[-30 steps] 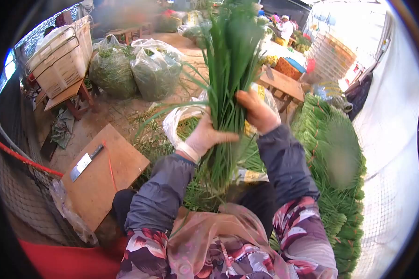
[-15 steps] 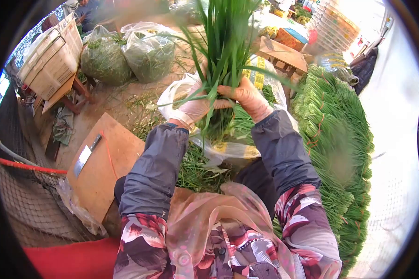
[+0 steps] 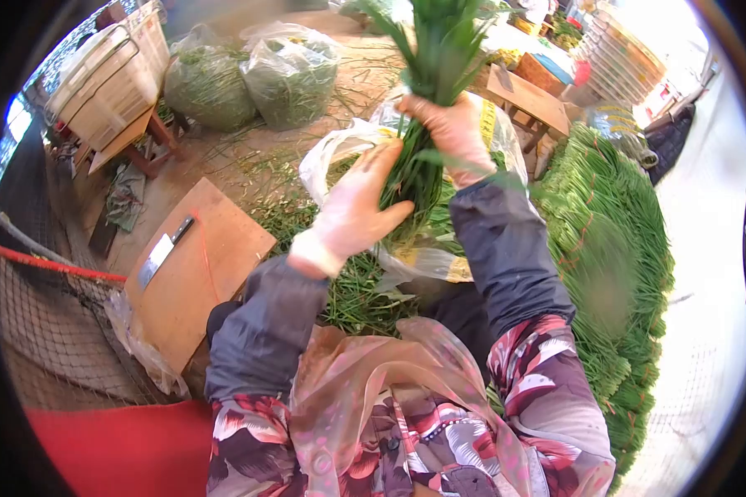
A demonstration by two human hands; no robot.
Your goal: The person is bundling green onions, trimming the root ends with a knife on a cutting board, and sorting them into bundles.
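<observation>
A bunch of long green leafy stalks [image 3: 441,58] stands upright in front of me, its lower ends pointing down. My right hand [image 3: 454,132], in a thin pale glove, is wrapped round the middle of the bunch. Lower on its left side is my left hand [image 3: 358,199], also gloved, with the fingers stretched out and the thumb apart, beside the lower stalks. Behind and below the hands lies an open clear plastic bag with yellow print [image 3: 489,124]. Loose green stalks [image 3: 360,290] are heaped under my left wrist.
A knife [image 3: 164,253] lies on a wooden board [image 3: 215,240] at the left. Stacked green bundles [image 3: 609,273] line the right side. Two filled plastic bags [image 3: 294,79], a white crate [image 3: 108,91] on a stool and a low wooden table [image 3: 526,99] stand farther back.
My left hand has loosened from the bunch and moved lower, its fingers now spread. My right hand has risen slightly with the bunch, and the view has shifted a little.
</observation>
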